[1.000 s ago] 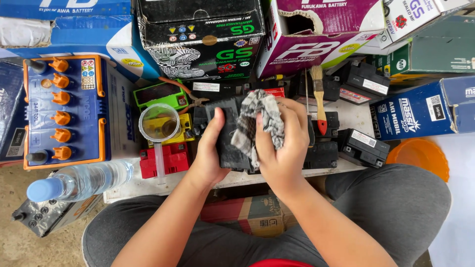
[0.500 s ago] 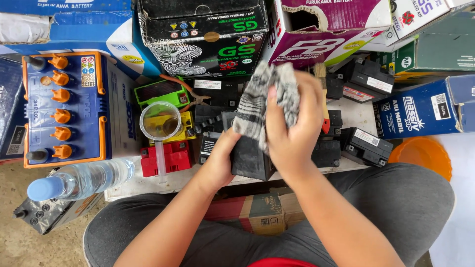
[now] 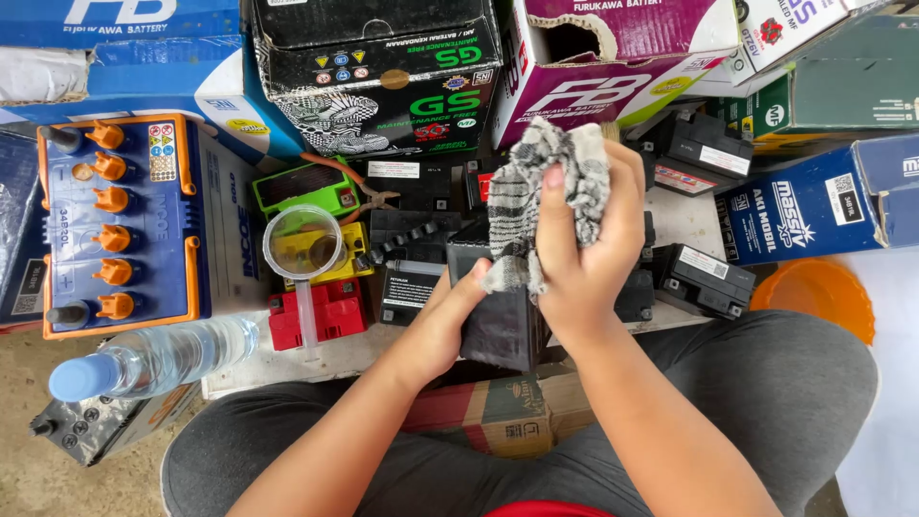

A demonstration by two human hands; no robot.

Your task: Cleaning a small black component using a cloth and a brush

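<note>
My left hand (image 3: pixel 440 321) grips the side of a small black battery (image 3: pixel 500 321), held upright over the low table edge. My right hand (image 3: pixel 589 244) is closed on a grey-and-white checked rag (image 3: pixel 541 191), pressed against the top of that battery. The rag hangs down over the battery's upper edge. My grey-trousered knees frame the bottom of the view.
A blue car battery with orange caps (image 3: pixel 120 225) sits left, a plastic water bottle (image 3: pixel 153 359) below it. A clear funnel (image 3: pixel 304 244), green, yellow and red small batteries, several black ones and battery boxes (image 3: pixel 378 72) crowd the surface. An orange bowl (image 3: pixel 814 292) lies right.
The battery has been turned upright in my left hand and the right hand has lifted the rag from the battery's face to its top edge.
</note>
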